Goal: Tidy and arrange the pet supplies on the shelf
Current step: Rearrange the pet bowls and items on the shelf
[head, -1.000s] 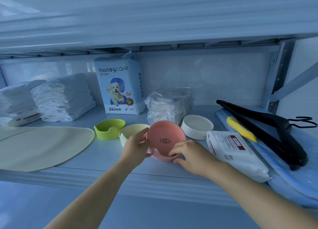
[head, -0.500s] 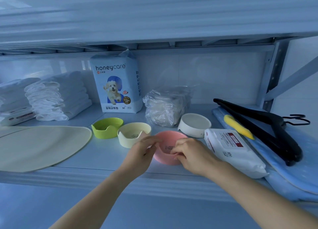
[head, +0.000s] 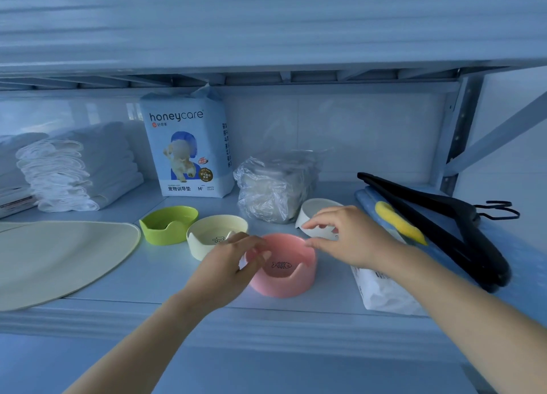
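The pink bowl sits upright on the shelf, close to the front edge, just right of the cream bowl and in front of the white bowl. A green bowl stands at the left end of that row.

The left hand curls round the pink bowl's left rim, its fingertips on or just over the rim; whether they press it cannot be told. The right hand hovers above the right rim with its grip spread, thumb and forefinger apart, pinching nothing.

The main risk is the bowl's place near the shelf's front lip. A push from the left hand toward the person, or a careless drag, could likely slide it off the edge. The smooth shelf would probably offer little friction.

The right hand is also crowded. The white bowl is just behind it and the white wipes pack lies below the wrist, already overhanging the front edge. A sweep of that forearm could knock the pack down.

Moving the pink bowl left could bump it into the cream bowl, which sits just beside the green one, and shove the row out of line. The crinkled plastic bag behind looks light and might topple if a bowl is pushed back into it.
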Motion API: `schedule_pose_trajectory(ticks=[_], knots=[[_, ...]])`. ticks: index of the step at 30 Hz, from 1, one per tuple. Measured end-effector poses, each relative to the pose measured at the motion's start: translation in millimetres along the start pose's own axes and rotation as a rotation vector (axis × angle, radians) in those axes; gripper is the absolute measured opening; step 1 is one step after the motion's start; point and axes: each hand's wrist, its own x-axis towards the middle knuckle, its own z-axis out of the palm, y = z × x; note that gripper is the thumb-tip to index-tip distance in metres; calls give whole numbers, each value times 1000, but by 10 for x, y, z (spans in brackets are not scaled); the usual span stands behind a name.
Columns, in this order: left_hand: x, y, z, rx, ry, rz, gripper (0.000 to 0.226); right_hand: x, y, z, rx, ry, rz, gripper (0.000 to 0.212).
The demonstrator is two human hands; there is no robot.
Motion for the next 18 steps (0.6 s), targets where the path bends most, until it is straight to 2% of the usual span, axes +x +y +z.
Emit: schedule_pose_trajectory(ticks=[6,13,18], knots=[[372,-2,-35,90,10,33,16,256,222,-132,-57,1,-12,27],[982,-156,-30,219,106,45,20,736,444,-109,-98,-42,-51,33],[1357,-394,-92,390,170,72,32,1137,466,-90,-125,41,-104,41]])
